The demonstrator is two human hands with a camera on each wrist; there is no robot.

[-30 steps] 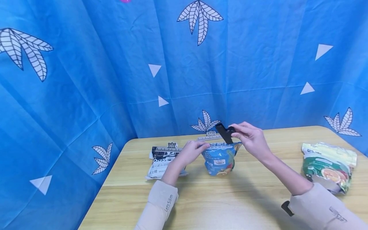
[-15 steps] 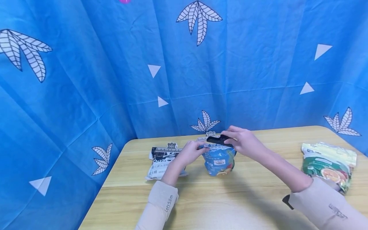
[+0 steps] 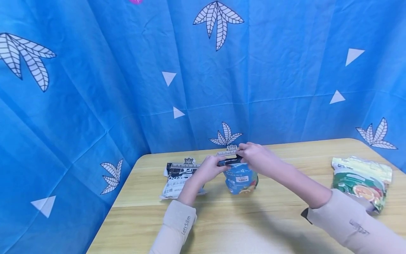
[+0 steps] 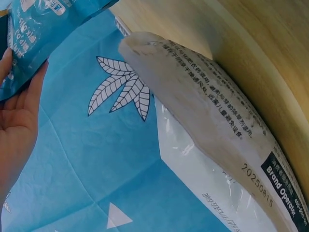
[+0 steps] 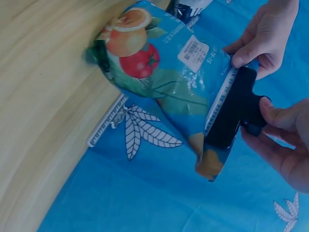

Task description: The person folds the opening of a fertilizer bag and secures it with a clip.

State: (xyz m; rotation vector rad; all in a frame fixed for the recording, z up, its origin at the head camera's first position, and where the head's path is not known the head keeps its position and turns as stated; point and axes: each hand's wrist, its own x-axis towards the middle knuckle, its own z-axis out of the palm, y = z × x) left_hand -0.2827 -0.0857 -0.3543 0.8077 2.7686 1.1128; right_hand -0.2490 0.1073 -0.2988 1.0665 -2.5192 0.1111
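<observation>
"Head view first. Where's the blue pouch (image 3: pixel 240 181)?"

"Upright on the wooden table (image 3: pixel 253 229), under both hands. The left hand (image 3: pixel 208 169) is at its upper left corner, and the right hand (image 3: pixel 255 157) is at the top with a black bulldog clip (image 3: pixel 234 160)."

"What's around it?"

"A white-and-black bag (image 3: pixel 180 185) to the left, a green-and-yellow pouch (image 3: pixel 360 180) well apart to the right, and a piano-key strip (image 3: pixel 226 153) behind."

"And the left wrist view?"

"The left hand's thumb and fingers grasp the blue pouch, partly cut off by the edge. The white-and-black bag fills the right side, its dark label (image 4: pixel 285 188) reading 'Brand Operator'."

"Right wrist?"

"The clearest one. The left thumb presses the pouch's top corner, fingers behind. The right thumb and fingers pinch the clip's handle; its broad bar lies along the pouch's top edge."

"Is it biting?"

"I can't tell."
</observation>
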